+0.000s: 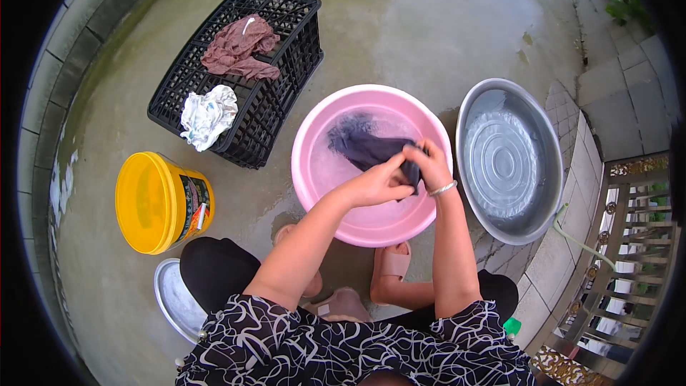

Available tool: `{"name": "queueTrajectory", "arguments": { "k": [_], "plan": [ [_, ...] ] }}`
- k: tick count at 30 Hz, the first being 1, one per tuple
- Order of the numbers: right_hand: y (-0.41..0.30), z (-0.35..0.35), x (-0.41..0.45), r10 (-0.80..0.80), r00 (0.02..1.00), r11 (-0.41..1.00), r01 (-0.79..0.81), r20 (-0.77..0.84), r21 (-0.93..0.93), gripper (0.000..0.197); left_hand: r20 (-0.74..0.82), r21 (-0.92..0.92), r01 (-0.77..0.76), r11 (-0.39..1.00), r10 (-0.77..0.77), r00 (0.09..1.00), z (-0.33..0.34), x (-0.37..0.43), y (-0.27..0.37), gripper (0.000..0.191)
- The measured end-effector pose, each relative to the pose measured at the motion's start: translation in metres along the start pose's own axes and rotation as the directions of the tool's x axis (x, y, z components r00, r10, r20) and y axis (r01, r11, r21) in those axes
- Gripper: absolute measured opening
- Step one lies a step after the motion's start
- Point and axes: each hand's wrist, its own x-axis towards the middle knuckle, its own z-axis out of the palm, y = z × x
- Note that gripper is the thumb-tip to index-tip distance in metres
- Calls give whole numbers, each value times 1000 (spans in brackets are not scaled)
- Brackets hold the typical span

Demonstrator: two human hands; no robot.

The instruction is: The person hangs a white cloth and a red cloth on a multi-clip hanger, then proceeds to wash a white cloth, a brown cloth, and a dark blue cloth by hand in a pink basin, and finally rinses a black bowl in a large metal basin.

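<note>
A pink plastic basin [316, 193] stands on the ground before me with cloudy water in it. Above its right half, my left hand [381, 182] and my right hand [429, 163] are close together, gripping one end of a dark wet cloth [370, 146]. The other end of the cloth trails into the water towards the basin's far left side. A silver bangle [444, 188] circles my right wrist. The fingers of my right hand are slightly blurred, and folds of cloth hide parts of both hands.
Left of the basin, a black plastic crate [278, 107] bears a brownish-pink garment [238, 48] and a white patterned cloth [210, 117]. Nearer stand a yellow bucket [144, 203] and a round metal lid or tray [174, 295]. An oval metal tub [504, 161] with water sits right, beside a green hose [581, 246].
</note>
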Motion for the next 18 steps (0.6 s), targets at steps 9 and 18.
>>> {"name": "queueTrajectory", "arguments": {
  "k": [9, 18],
  "plan": [
    [20, 17, 15, 379, 922, -124, -32, -77, -992, 75, -357, 894, 357, 271, -49, 933, -57, 9, -123, 55],
    [199, 66, 22, 1, 1000, 238, -11, -11, -971, 61, -404, 751, 620, 226, -585, 703, -82, -1, -158, 61]
  ]
}}
